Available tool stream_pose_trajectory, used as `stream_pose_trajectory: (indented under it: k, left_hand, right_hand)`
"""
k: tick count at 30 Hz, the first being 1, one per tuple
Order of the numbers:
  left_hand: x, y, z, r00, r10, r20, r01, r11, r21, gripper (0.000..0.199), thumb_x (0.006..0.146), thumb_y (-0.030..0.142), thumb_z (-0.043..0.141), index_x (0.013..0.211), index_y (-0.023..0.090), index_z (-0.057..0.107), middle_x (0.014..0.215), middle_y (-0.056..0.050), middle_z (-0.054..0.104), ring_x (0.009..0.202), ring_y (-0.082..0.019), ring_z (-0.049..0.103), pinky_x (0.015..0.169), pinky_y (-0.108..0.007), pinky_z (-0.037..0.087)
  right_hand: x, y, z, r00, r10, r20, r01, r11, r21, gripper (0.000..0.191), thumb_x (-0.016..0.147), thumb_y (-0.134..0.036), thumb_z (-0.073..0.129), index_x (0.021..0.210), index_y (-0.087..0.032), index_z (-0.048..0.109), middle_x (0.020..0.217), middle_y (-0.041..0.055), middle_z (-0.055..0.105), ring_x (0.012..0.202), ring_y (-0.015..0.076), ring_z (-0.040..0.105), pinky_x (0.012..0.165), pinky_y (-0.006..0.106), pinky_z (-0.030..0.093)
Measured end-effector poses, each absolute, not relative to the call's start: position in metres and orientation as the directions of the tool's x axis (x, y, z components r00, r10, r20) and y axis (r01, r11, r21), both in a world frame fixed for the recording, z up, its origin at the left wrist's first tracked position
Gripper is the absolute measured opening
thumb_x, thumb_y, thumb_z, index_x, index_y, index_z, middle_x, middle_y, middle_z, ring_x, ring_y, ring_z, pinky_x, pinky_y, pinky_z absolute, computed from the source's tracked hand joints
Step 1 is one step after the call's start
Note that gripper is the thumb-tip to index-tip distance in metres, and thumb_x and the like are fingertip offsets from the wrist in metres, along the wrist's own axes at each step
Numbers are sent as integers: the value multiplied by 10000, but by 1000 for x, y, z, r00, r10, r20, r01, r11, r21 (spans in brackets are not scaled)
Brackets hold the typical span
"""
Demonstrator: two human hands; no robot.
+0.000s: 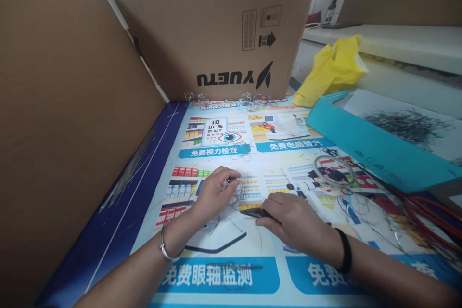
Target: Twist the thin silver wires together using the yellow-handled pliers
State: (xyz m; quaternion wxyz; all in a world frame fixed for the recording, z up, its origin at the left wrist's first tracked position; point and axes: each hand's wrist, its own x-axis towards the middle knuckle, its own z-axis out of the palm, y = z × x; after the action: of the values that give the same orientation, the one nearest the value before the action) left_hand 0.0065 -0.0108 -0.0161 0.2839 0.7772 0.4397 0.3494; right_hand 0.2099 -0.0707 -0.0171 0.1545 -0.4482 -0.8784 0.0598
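Observation:
My left hand is closed, its thumb and fingers pinched at a loose tangle of thin wire. Fine strands stick out below and beside those fingers. Wrapped in my right hand is a dark tool with a narrow pointed tip; its handle is hidden, so I cannot tell its exact kind. The tip points left, close to the wire tangle. Both hands are just above a printed poster sheet that covers the table.
Cardboard panels stand at the left and back. On the right, a turquoise box holds a heap of dark wire pieces, with a yellow bag behind it. A wire coil and red cables lie nearby.

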Motion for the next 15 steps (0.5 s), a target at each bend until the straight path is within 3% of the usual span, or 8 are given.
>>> stream_pose_trajectory:
  k: [15]
  left_hand:
    - [4, -12, -15, 386, 877, 286, 455, -451, 768, 240, 761, 91, 509, 957, 197, 598, 933, -35, 599, 879, -159, 548, 819, -305, 435]
  right_hand:
    - [218, -61, -27, -466, 827, 314, 704, 562, -434, 352, 904, -432, 362, 709, -178, 507, 678, 28, 561, 605, 124, 490, 536, 230, 326]
